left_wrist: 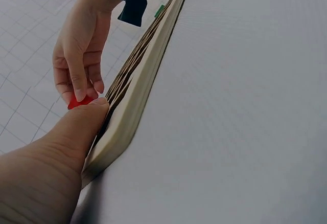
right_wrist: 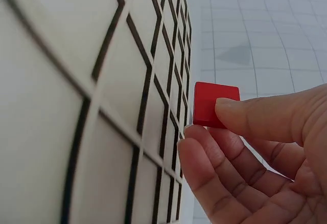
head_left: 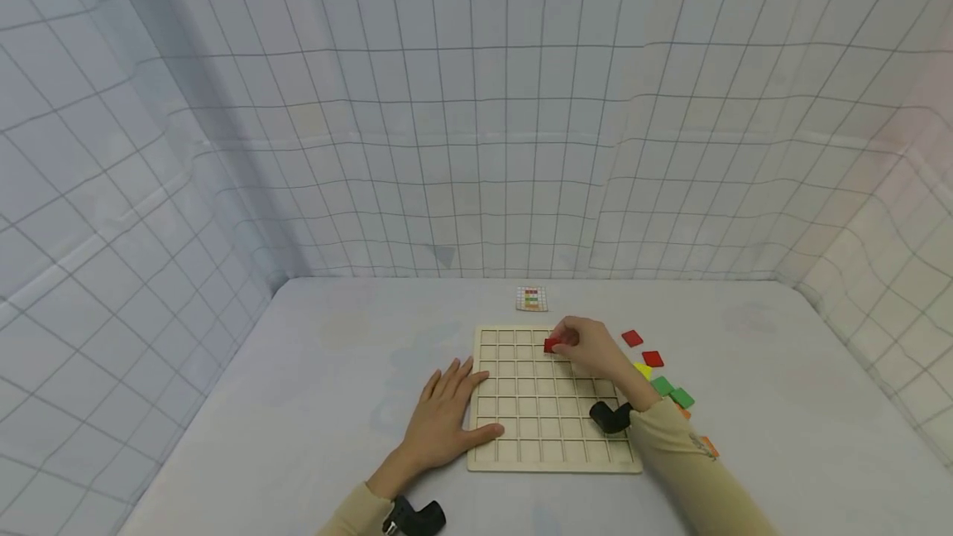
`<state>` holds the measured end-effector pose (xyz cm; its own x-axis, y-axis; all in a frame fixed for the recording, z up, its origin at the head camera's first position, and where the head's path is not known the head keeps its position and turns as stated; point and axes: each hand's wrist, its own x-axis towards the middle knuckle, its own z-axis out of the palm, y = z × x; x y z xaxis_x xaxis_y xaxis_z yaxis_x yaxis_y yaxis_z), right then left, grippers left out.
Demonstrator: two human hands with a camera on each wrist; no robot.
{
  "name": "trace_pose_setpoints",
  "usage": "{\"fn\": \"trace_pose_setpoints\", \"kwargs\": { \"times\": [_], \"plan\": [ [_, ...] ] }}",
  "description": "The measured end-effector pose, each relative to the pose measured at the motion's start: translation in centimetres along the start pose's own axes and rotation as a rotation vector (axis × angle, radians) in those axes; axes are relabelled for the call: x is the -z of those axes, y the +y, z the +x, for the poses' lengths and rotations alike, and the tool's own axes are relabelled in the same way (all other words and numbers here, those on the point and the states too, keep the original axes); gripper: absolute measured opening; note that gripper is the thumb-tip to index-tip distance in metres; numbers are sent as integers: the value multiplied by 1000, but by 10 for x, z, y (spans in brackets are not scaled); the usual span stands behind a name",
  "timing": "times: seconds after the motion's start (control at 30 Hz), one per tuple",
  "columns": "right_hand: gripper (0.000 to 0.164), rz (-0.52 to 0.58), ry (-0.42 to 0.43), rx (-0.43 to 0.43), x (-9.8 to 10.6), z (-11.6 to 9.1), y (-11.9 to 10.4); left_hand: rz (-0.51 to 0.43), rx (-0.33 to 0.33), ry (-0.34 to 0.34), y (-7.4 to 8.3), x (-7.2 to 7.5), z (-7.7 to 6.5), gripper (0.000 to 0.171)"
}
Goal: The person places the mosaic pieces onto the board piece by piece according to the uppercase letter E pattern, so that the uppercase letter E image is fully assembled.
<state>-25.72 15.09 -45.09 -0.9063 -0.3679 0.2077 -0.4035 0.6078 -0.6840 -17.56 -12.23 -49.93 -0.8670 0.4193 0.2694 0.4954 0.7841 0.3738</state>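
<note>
My right hand point(head_left: 590, 347) pinches a small red square tile point(right_wrist: 207, 104) between thumb and fingers, close over the far part of a pale wooden grid board point(head_left: 527, 428). In the left wrist view that hand hangs fingers-down with the red tile at its tips. My left hand point(head_left: 438, 427) lies with fingers spread at the board's left edge, its thumb point(left_wrist: 84, 121) and a fingertip reaching onto the rim. Raised strips divide the board into square cells.
Right of the board lie two red tiles point(head_left: 632, 338), a yellow tile point(head_left: 643, 370), green tiles point(head_left: 682, 397) and orange tiles point(head_left: 711, 446), some partly behind the right forearm. A small card with a coloured grid pattern point(head_left: 532, 299) sits beyond the board. Grid-lined white curtains point(head_left: 476, 147) surround the table.
</note>
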Motion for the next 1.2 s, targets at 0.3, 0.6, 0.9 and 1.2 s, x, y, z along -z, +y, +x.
{"fn": "trace_pose_setpoints", "kwargs": {
  "times": [0.3,0.6,0.9,1.2],
  "plan": [
    [6,-5,-21,-27,-17,13,-12,-2,7,-4,0,-1,0,82],
    [6,-50,-35,-63,-29,18,-19,-6,9,-7,-1,-2,0,83],
    [5,-106,-43,-95,-28,17,-24,-6,10,-8,0,-2,0,82],
    [7,-160,-48,-98,-29,16,-24,0,12,-8,-1,-2,0,82]
  ]
}}
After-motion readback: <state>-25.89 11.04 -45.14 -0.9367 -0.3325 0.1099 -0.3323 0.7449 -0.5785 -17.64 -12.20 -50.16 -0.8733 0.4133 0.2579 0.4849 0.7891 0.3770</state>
